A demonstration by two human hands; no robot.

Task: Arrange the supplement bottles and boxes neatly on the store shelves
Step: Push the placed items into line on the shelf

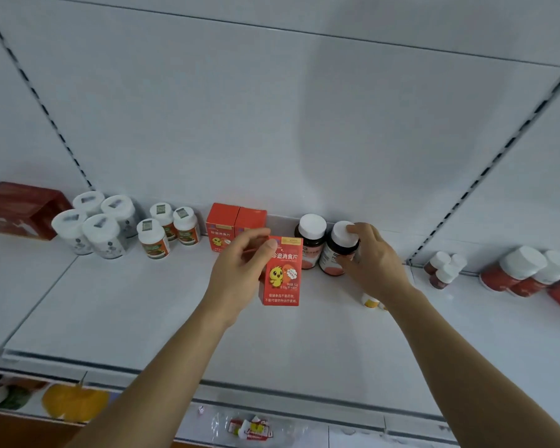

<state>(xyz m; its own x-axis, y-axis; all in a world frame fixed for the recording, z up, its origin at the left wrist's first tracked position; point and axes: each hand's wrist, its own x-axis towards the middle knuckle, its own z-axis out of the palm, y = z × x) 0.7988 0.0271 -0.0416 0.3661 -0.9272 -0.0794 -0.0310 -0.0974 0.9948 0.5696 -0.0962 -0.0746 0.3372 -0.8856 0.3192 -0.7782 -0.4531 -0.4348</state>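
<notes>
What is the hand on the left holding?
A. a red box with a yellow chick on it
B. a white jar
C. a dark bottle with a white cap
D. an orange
A. The left hand pinches the red box with the yellow chick just above the shelf, while the right hand grips the dark bottle with a white cap.

Orange-red box [282, 273] with yellow chick print and white lettering. Just right of that box, dark bottles [338, 250] with white caps, coral-red label patches. White shelf [143, 302].
</notes>
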